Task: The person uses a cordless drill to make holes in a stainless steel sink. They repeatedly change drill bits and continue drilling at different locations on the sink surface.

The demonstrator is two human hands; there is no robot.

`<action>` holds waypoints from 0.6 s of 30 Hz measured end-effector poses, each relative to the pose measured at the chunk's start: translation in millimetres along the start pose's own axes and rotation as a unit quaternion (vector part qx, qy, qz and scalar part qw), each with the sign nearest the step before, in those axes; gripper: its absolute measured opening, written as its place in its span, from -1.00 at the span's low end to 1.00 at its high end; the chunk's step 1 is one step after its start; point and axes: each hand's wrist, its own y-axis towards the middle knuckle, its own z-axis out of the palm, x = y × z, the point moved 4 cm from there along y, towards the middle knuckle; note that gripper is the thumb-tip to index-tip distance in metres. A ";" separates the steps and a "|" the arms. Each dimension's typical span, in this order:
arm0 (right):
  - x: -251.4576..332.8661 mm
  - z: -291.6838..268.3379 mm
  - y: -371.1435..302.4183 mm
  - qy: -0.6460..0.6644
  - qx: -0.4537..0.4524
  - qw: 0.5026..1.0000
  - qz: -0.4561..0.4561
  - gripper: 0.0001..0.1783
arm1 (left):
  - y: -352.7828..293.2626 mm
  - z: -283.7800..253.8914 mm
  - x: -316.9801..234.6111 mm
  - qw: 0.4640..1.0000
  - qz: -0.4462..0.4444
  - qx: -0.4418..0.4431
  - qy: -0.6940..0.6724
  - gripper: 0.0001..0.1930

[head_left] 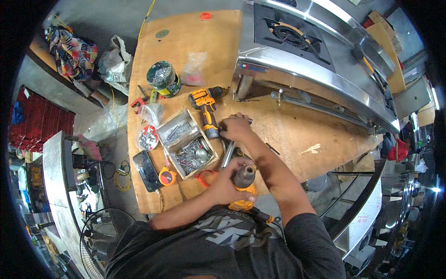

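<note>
My left hand [226, 187] is wrapped round a yellow power drill [242, 195], held close to my body with its grey nose [244, 176] turned upward. Farther out over the table, my right hand [236, 127] is closed on a metal tube [228, 154]. One end of the tube slants toward my left hand; the grip covers its middle. Just left of the right hand lies a second drill [204, 109], orange and black. A wooden box [186, 144] with two compartments of screws and bolts stands beyond my left hand. Near it lies an orange tape measure [167, 176].
A steel gas stove [288, 56] occupies the table's [297, 153] far right. A dark tub [162, 79], plastic bag [193, 69], round container [147, 138] and phone [147, 170] stand or lie leftward. A fan [104, 237] is at lower left, beside the table.
</note>
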 end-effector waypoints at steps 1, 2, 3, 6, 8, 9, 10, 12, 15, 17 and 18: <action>4.7 9.1 6.2 -0.017 -0.005 1.000 -0.002 -0.46 | -1.4 -2.9 -5.5 0.996 0.068 0.004 0.059 -0.03; 7.3 17.0 7.8 -0.031 -0.007 0.999 -0.004 -0.42 | -3.6 -3.6 -9.5 0.997 0.066 0.015 0.034 -0.03; 3.1 21.3 6.6 0.003 0.004 1.000 0.012 -0.48 | -6.0 -1.6 -15.6 0.998 0.063 0.030 0.005 -0.02; -17.6 15.5 1.5 0.194 -0.047 0.978 0.061 -0.63 | -6.1 -2.0 -10.3 0.994 0.096 0.046 -0.002 -0.05; -44.9 -2.7 -22.8 0.418 -0.181 0.885 0.095 -0.69 | -5.4 1.1 -4.8 0.994 0.093 0.056 0.001 -0.07; -43.4 -37.0 -49.1 0.473 -0.220 0.851 0.056 -0.69 | -6.5 1.4 -1.7 0.996 0.084 0.042 -0.001 -0.13; -35.1 -88.7 -85.1 0.524 -0.259 0.811 0.016 -0.69 | -6.4 1.4 1.4 0.996 0.082 0.042 0.008 -0.15; -20.0 -146.6 -167.2 0.601 -0.266 0.753 0.045 -0.61 | -0.7 4.3 7.1 0.995 0.080 0.061 0.027 -0.19; 14.0 -161.0 -231.3 0.538 -0.233 0.810 -0.022 -0.65 | 9.9 10.3 15.6 0.991 0.089 0.064 0.074 -0.30; 23.1 -147.4 -244.4 0.421 -0.226 0.878 -0.021 -0.66 | 12.0 12.2 28.5 0.985 0.106 0.067 0.123 -0.37; 23.4 -139.3 -249.0 0.456 -0.244 0.856 -0.004 -0.65 | 12.2 12.6 30.4 0.986 0.110 0.059 0.112 -0.37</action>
